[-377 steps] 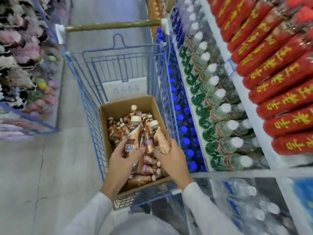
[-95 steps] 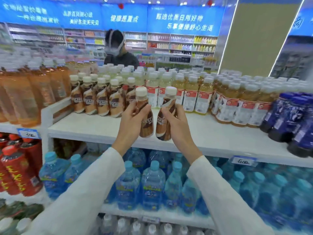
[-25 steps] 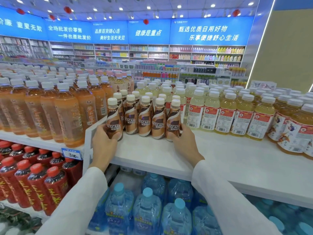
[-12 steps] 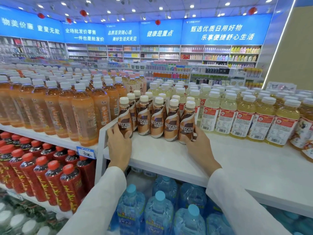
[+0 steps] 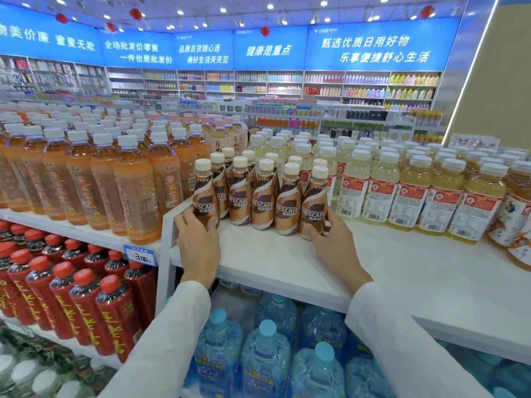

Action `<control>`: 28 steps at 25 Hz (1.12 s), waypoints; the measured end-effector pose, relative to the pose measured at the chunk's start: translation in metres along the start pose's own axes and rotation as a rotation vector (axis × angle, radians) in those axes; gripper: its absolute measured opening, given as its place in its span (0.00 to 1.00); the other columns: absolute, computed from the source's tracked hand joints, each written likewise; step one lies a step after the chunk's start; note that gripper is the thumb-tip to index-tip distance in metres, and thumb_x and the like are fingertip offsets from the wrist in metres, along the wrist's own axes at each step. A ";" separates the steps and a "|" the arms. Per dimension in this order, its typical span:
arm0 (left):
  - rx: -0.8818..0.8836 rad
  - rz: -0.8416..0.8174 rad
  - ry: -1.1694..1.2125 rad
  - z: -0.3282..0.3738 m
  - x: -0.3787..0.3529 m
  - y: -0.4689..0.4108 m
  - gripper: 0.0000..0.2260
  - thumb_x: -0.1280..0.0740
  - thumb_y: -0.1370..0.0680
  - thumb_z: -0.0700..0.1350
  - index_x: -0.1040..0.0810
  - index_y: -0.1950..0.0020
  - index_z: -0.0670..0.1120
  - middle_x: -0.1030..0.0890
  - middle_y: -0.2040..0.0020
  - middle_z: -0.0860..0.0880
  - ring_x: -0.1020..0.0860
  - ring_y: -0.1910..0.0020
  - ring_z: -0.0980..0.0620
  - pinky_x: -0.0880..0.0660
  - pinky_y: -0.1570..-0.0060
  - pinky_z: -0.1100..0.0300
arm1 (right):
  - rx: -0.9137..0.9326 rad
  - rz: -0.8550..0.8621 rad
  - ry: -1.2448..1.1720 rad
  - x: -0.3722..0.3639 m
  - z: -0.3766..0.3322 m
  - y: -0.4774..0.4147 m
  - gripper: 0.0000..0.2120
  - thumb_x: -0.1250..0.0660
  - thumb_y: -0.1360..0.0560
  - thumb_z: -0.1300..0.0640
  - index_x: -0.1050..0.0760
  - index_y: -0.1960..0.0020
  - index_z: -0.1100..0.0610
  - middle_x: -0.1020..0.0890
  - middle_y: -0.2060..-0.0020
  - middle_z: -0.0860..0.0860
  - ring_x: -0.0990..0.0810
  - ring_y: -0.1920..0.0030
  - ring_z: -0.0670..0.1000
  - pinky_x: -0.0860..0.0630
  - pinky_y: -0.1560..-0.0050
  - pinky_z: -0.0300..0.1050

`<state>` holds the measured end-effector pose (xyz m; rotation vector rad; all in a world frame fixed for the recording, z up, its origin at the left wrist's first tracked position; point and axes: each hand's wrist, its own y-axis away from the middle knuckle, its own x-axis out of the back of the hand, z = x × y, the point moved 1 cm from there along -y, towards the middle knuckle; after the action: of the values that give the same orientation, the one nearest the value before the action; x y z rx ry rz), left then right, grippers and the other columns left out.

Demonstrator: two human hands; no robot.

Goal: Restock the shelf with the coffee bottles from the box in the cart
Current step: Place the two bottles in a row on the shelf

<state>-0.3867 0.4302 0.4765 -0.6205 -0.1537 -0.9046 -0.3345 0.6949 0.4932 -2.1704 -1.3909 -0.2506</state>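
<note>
From the head camera: coffee bottles (image 5: 263,196) stand upright in rows on the white shelf (image 5: 273,262), between orange drinks (image 5: 135,191) and pale yellow drinks (image 5: 379,191). The left hand (image 5: 198,242) grips the base of the left end bottle (image 5: 204,196). The right hand (image 5: 333,245) curls round the base of the right end bottle (image 5: 314,202). Water bottles (image 5: 267,357) fill the tier below.

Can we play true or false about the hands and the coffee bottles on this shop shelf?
1. The left hand grips the leftmost coffee bottle. True.
2. Its cap is red. False: it is cream-white.
3. The right hand grips the rightmost coffee bottle. True.
4. Both those bottles lie flat. False: they stand upright on the white shelf.
5. Water bottles with blue caps stand below that shelf. True.
</note>
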 end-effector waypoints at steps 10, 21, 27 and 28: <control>-0.031 -0.028 0.027 0.000 0.012 0.014 0.26 0.30 0.20 0.51 0.32 0.25 0.43 0.28 0.30 0.44 0.28 0.32 0.44 0.33 0.35 0.54 | -0.035 -0.058 0.007 0.006 -0.001 0.012 0.30 0.28 0.23 0.48 0.33 0.24 0.49 0.24 0.31 0.49 0.24 0.33 0.53 0.26 0.31 0.54; 0.072 -0.127 0.156 -0.031 0.107 0.175 0.17 0.34 0.20 0.61 0.22 0.34 0.56 0.22 0.40 0.65 0.25 0.42 0.67 0.30 0.41 0.65 | 0.113 -0.205 -0.157 0.039 -0.003 0.175 0.18 0.34 0.20 0.41 0.28 0.32 0.38 0.26 0.39 0.27 0.28 0.39 0.32 0.30 0.38 0.34; 0.310 -0.017 0.146 -0.092 0.191 0.297 0.17 0.36 0.20 0.62 0.21 0.35 0.57 0.19 0.43 0.66 0.23 0.45 0.72 0.28 0.51 0.74 | -0.017 -0.484 -0.370 -0.011 0.026 0.272 0.15 0.33 0.20 0.44 0.22 0.34 0.41 0.20 0.39 0.34 0.24 0.38 0.33 0.28 0.38 0.35; 0.356 0.012 0.129 -0.104 0.203 0.315 0.17 0.36 0.21 0.62 0.20 0.36 0.57 0.19 0.43 0.65 0.22 0.46 0.71 0.28 0.52 0.73 | -0.054 -0.536 -0.369 -0.022 0.033 0.286 0.16 0.33 0.20 0.45 0.22 0.34 0.43 0.20 0.38 0.36 0.24 0.38 0.34 0.28 0.38 0.35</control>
<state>-0.0300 0.3760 0.3303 -0.2316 -0.1893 -0.8765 -0.0959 0.6049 0.3583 -1.9056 -2.1898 -0.0804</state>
